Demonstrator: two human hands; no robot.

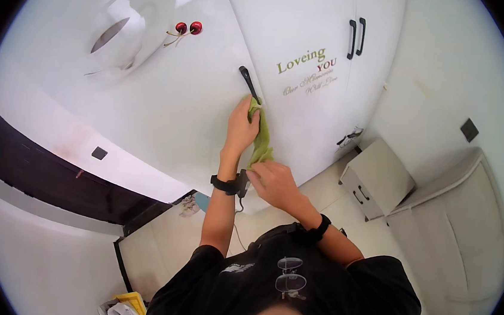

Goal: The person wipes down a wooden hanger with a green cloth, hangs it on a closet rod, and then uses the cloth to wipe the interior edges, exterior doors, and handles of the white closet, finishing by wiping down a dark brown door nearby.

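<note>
A green cloth hangs along the front of a glossy white wardrobe. My left hand is closed on the cloth's upper end, pressing it round the lower part of a black door handle. The handle's upper part sticks out above my fingers. Lower down and to the right, my right hand pinches the cloth's bottom end with bent fingers. Black bands circle both wrists, and a cable runs down from the device on the left one.
Two more black handles are on the wardrobe's right doors. To the right stand a beige bedside cabinet and a padded headboard. A dark doorway lies at left. A yellow and white bag sits at lower left.
</note>
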